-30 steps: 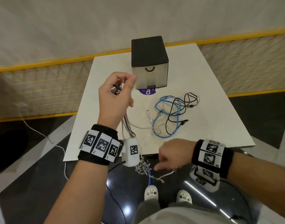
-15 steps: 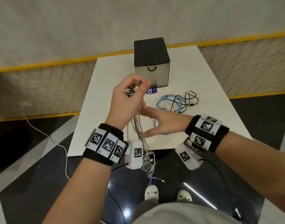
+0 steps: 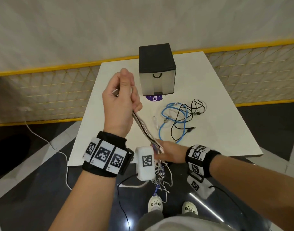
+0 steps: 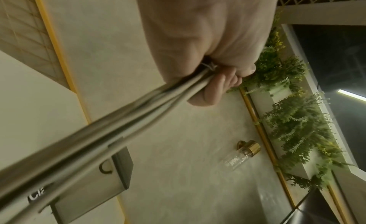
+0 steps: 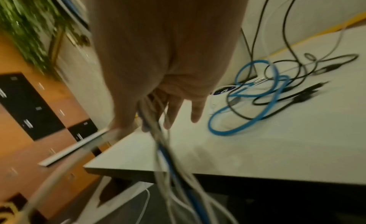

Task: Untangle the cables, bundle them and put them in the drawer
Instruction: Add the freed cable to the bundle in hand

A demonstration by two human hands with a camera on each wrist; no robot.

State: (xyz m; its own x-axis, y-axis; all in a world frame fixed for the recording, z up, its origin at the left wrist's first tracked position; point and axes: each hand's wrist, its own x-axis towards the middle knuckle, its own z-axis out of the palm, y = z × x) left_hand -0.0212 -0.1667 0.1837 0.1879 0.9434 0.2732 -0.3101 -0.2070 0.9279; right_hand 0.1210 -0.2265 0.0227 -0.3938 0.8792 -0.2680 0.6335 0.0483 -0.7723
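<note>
Fingers first: in the head view the left hand (image 3: 121, 104) is fisted around the top of a bunch of cables (image 3: 143, 126), a plug poking out by the thumb, while the right hand (image 3: 168, 153) sits low at centre with the strands running through its fingers, which look fairly straight. The bunch stretches taut between the two, loose ends dangling past the table (image 3: 226, 124) edge toward the floor. A blue cable (image 3: 161, 130) and black cable (image 3: 173, 129) lie knotted together mid-table, and the drawer (image 3: 157, 80) at upper centre is closed. Left wrist view: fingers (image 4: 200, 94) clamped tight on the strands, which shoot off to the lower left. Right wrist view is blurry, but the fingers (image 5: 174, 111) look mostly extended with cables slipping between them. Risk, I'd guess: combing down fast could cinch a hidden knot tighter, or the dangling ends could snag on the table edge. Compared with half a second ago, the right hand has slid down from near the left fist to the table edge, and the left hand has lifted a bit.
</note>
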